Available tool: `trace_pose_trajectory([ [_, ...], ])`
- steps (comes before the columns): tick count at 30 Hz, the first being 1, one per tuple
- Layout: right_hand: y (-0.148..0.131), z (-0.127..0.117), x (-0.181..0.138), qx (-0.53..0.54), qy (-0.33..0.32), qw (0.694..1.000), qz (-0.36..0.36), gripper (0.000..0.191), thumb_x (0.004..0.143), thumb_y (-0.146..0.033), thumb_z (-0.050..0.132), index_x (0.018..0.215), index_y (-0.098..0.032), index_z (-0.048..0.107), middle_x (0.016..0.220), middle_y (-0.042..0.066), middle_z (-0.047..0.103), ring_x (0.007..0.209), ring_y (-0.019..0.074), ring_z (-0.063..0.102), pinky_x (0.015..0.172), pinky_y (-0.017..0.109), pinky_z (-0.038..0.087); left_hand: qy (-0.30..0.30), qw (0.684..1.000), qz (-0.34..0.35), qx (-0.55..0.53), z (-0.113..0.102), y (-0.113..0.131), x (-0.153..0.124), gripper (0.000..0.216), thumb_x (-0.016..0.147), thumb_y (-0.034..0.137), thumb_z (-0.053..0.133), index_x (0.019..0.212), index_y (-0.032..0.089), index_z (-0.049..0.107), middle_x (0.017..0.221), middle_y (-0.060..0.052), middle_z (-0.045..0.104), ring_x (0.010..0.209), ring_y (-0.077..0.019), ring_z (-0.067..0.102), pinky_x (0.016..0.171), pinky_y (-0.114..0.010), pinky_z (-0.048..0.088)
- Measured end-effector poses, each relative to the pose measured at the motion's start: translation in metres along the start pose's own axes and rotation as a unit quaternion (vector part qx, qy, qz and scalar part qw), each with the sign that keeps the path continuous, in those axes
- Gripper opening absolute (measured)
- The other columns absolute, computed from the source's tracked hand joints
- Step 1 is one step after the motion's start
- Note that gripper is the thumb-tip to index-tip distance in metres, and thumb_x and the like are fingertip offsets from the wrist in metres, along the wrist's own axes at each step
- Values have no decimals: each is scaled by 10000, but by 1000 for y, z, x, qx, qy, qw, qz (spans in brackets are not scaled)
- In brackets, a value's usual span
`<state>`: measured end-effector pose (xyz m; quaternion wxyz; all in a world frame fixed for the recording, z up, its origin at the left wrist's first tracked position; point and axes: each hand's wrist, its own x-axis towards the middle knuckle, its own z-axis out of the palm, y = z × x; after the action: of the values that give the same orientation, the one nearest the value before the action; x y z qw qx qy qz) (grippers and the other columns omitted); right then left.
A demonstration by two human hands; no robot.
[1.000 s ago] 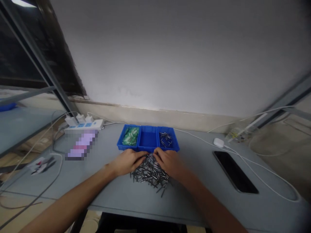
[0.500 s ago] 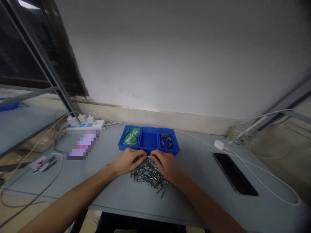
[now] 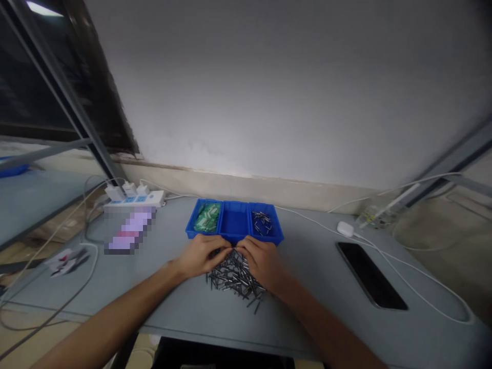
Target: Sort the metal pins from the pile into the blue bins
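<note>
A heap of small dark metal pins [image 3: 234, 277] lies on the grey table [image 3: 184, 302] just in front of a blue tray with three compartments [image 3: 234, 237]. The left compartment holds green parts [image 3: 207, 216], the middle one shows only its blue floor, and the right one has a few pins [image 3: 262, 221]. My left hand [image 3: 202, 254] and my right hand [image 3: 259, 261] rest palm down on the far side of the heap, fingers curled, fingertips nearly touching. What the fingers pinch is hidden.
A black phone [image 3: 371, 274] lies flat at the right, with a white charger [image 3: 345, 228] and its cable looping around it. A white power strip [image 3: 132, 197] with plugs sits at the back left, beside a blurred flat object [image 3: 128, 230]. Cables trail off the left edge.
My right hand has slid left across the heap, so the fingertips of both hands now meet near the tray's front wall. The left hand has barely moved.
</note>
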<state>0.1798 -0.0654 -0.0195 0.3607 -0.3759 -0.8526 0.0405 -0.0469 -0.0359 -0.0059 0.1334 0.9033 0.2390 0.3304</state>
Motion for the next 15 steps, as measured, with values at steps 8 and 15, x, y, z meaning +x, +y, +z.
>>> trace_pose_trajectory([
  [8, 6, -2, 0, -17, 38, 999, 11, 242, 1085, -219, 465, 876, -209, 587, 890, 30, 661, 822, 155, 651, 728, 252, 457, 12, 1000, -12, -3, -1, -2, 0, 179, 1035, 248, 557, 1010, 167, 715, 847, -35, 748, 738, -133, 694, 700, -238, 539],
  [15, 12, -9, 1, -40, 15, 999, 8, 235, 1081, -211, 463, 919, -209, 633, 914, 38, 691, 819, 156, 657, 724, 265, 467, 13, 1000, -22, -4, -2, 0, 1, 202, 1047, 270, 537, 1012, 168, 708, 838, -39, 732, 738, -134, 671, 693, -249, 526],
])
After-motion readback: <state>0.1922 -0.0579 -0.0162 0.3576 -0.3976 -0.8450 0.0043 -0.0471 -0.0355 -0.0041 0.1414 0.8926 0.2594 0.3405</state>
